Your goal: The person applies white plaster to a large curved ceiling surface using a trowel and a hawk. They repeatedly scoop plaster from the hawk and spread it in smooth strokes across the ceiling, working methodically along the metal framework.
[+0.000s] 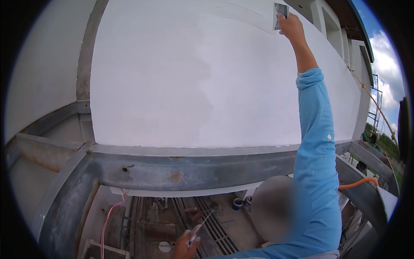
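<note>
A flat steel trowel (281, 15) is gripped in the raised right hand (291, 26) and pressed against the white plastered wall (194, 77) near its upper edge. A thin metal tool (199, 228) is pinched by the left hand's fingers (189, 244) below the grey steel beam (189, 166). Smoothing appears underway; a steady sweep seems needed next.

Wall (194, 73) ahead, steel rail (181, 166) across below it — right hand (291, 26) high up-right, left hand (186, 247) low beneath rail.
</note>
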`<state>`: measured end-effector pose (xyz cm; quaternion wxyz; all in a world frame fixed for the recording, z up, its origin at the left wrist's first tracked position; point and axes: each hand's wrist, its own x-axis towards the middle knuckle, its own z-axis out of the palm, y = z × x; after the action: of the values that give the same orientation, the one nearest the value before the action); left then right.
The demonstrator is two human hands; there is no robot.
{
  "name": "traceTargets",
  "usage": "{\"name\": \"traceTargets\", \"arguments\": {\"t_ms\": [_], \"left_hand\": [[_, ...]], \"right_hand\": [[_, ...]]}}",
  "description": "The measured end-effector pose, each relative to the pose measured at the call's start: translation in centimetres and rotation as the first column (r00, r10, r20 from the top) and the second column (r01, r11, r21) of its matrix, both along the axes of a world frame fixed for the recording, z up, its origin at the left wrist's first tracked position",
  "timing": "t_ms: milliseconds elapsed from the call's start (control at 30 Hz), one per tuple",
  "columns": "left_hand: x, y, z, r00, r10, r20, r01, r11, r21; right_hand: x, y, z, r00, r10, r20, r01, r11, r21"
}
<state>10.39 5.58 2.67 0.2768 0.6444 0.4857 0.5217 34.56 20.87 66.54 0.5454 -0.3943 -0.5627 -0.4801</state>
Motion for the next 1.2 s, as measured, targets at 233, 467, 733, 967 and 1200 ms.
{"name": "traceTargets", "arguments": {"t_ms": [233,467,733,967,1200], "left_hand": [[0.0,0.8,-5.3,0.987,0.139,-0.078,-0.122,0.974,0.193],[-0.4,-0.6,-7.2,0.998,0.064,0.013,-0.064,0.997,0.038],[-2.3,-1.7,-6.3,0.997,0.079,-0.004,-0.079,0.996,-0.036],[-3.1,-2.9,-3.0,0.993,0.116,-0.016,-0.117,0.985,-0.124],[-2.2,-3.1,-4.8,0.987,0.163,0.002,-0.162,0.985,-0.060]], "right_hand": [[10.6,2.8,6.8,0.841,0.244,-0.484,-0.428,0.846,-0.317],[9.7,6.0,9.9,0.877,0.132,-0.461,-0.309,0.890,-0.334],[0.9,5.7,8.8,0.948,-0.167,-0.271,0.109,0.970,-0.216],[-10.8,4.2,6.1,0.982,-0.008,-0.187,-0.006,0.997,-0.073],[-21.5,4.7,1.0,0.977,-0.022,0.214,-0.032,0.969,0.243]]}}
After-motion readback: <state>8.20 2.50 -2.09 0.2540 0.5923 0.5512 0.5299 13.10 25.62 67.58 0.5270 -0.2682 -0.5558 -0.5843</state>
